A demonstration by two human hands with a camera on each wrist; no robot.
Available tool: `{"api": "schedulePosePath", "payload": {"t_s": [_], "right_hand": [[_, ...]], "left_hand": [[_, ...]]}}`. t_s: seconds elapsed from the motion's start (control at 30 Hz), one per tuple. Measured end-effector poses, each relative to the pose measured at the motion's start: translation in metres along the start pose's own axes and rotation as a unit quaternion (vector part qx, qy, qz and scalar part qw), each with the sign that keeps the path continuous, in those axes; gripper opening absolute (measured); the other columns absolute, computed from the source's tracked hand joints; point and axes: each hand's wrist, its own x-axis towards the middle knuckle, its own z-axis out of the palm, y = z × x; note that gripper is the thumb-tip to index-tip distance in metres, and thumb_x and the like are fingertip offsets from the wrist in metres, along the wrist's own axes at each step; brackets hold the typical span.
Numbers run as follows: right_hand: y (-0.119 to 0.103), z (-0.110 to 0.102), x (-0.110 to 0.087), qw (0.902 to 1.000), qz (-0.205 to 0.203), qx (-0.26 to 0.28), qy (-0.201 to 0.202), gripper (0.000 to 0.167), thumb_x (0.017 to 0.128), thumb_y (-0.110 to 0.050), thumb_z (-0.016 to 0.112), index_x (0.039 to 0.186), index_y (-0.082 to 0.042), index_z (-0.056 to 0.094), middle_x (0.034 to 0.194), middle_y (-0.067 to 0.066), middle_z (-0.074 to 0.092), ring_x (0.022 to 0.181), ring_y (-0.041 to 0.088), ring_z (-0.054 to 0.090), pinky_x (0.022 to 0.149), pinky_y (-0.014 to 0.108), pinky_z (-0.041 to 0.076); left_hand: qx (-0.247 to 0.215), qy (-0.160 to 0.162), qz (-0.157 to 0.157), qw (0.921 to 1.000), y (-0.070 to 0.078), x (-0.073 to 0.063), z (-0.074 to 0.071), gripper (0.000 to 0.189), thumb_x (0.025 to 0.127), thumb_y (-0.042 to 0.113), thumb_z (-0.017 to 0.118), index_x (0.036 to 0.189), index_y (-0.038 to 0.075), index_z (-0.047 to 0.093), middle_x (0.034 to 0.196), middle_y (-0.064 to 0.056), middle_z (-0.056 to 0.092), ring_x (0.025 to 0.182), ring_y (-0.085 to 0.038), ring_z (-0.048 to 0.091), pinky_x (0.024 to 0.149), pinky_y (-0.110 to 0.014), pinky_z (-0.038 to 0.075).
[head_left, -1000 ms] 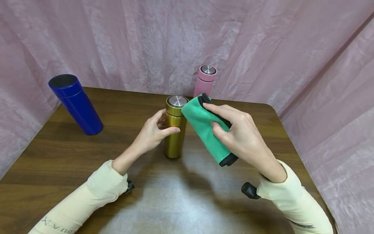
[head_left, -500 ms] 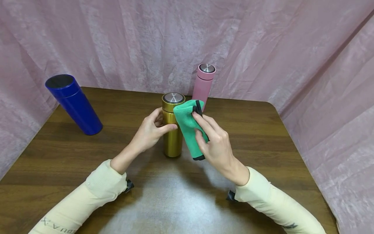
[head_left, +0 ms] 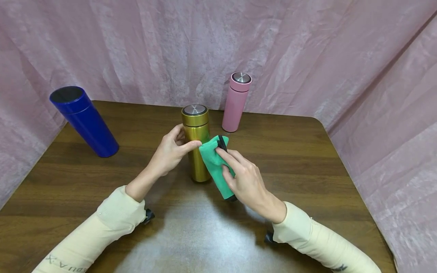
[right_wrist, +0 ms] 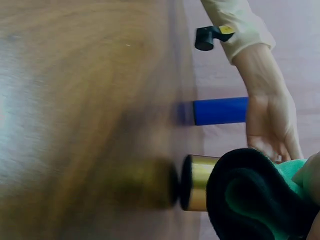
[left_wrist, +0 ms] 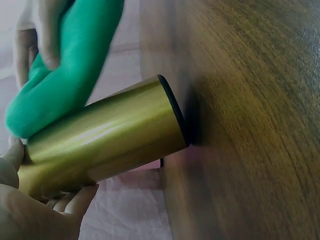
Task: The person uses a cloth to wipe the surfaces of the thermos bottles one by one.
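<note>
A gold thermos bottle (head_left: 198, 155) with a silver-topped lid stands at the middle of the table. My left hand (head_left: 170, 151) grips its upper body from the left, thumb across the front and fingers behind. My right hand (head_left: 246, 178) pinches a folded green cloth (head_left: 218, 174) with black edging. In the left wrist view the green cloth (left_wrist: 75, 75) lies against the side of the gold bottle (left_wrist: 115, 130), close to my left thumb. The right wrist view has the cloth's black folded edge (right_wrist: 250, 165) overlapping the bottle (right_wrist: 200, 182).
A blue bottle (head_left: 88, 125) stands at the left of the wooden table (head_left: 290, 159). Behind the gold one, a pink bottle (head_left: 235, 108) stands near the back edge. A pinkish curtain (head_left: 170, 49) hangs behind the table and along its right side.
The right hand has come left and down with the cloth, from beside the lid to the bottle's body. The left hand and gold bottle have shifted slightly left; the pink bottle shows fully.
</note>
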Motion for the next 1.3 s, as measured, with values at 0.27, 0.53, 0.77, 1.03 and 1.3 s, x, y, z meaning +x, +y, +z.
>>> {"api": "schedulePosePath", "payload": {"t_s": [0.27,0.53,0.77,1.03,1.3], "right_hand": [[-0.006,0.002,-0.013,0.9962,0.018,-0.024,-0.082,0.051,0.092,0.004,0.068,0.14,-0.013,0.065,0.117,0.004,0.068,0.08,0.015,0.065,0.058,0.032,0.055],[-0.015,-0.001,-0.018,0.984,0.024,-0.052,-0.169,0.047,0.09,0.006,0.063,0.133,-0.013,0.07,0.101,0.002,0.067,0.068,0.013,0.055,0.049,0.026,0.046],[-0.01,-0.008,-0.01,0.9526,0.084,-0.013,-0.292,0.05,0.089,0.003,0.062,0.135,-0.015,0.07,0.126,0.01,0.07,0.086,0.018,0.066,0.054,0.028,0.048],[0.014,-0.028,-0.004,0.9176,0.198,0.095,-0.331,0.048,0.094,-0.007,0.069,0.138,-0.025,0.068,0.105,0.003,0.07,0.059,0.008,0.041,0.066,0.028,0.045],[0.029,-0.039,-0.024,0.9035,0.29,0.245,-0.199,0.049,0.095,-0.008,0.075,0.142,-0.017,0.065,0.138,0.003,0.064,0.103,0.013,0.063,0.089,0.024,0.051]], "left_hand": [[-0.003,0.01,-0.016,0.9998,-0.002,0.002,-0.003,0.066,0.095,0.018,0.078,0.15,0.003,0.044,0.138,-0.017,0.061,0.124,-0.029,0.061,0.107,-0.043,0.049],[-0.008,0.018,-0.028,0.9994,-0.002,0.003,-0.004,0.065,0.096,0.02,0.078,0.15,0.004,0.045,0.139,-0.017,0.06,0.125,-0.031,0.061,0.108,-0.046,0.049],[-0.005,0.033,-0.063,0.9974,-0.001,0.005,-0.006,0.068,0.094,0.029,0.079,0.149,0.007,0.047,0.14,-0.015,0.06,0.127,-0.031,0.059,0.11,-0.046,0.047],[-0.066,0.071,-0.113,0.9889,-0.001,0.009,-0.009,0.063,0.096,0.031,0.076,0.146,0.004,0.049,0.136,-0.013,0.06,0.117,-0.024,0.06,0.104,-0.041,0.049],[-0.196,0.127,-0.121,0.9648,0.003,0.01,-0.018,0.053,0.098,0.034,0.073,0.137,0.007,0.049,0.128,-0.007,0.06,0.113,-0.018,0.062,0.104,-0.04,0.051]]}}
